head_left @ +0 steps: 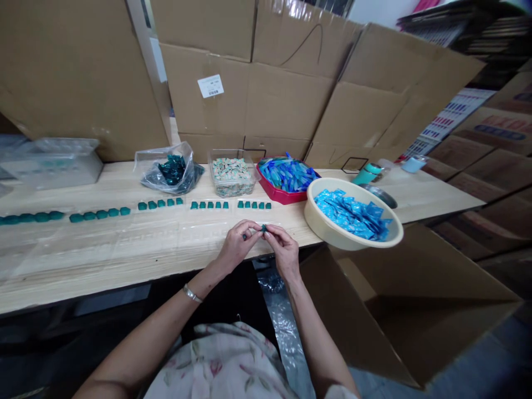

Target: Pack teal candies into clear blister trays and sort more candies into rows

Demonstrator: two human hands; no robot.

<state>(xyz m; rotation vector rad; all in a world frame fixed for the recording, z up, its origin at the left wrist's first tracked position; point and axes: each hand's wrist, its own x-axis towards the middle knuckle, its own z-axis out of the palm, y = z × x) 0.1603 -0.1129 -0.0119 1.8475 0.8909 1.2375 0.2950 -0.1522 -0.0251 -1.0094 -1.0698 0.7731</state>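
My left hand point(236, 247) and my right hand point(283, 249) meet at the front edge of the wooden table point(124, 255), fingers pinched together. Between the fingertips sits a small teal piece point(263, 228); a second bit of teal shows inside my left fingers. Just beyond my hands, rows of the same small teal pieces point(210, 205) lie in groups across clear plastic sleeves point(158, 235) spread flat on the table. A metal bracelet is on my left wrist.
At the back stand a clear bag of teal pieces point(172, 169), a clear tub of pale pieces point(231, 173), a red tray of blue sticks point(286, 177) and a cream bowl of blue packets point(353, 216). Cardboard boxes wall the rear; an open carton point(415, 299) sits lower right.
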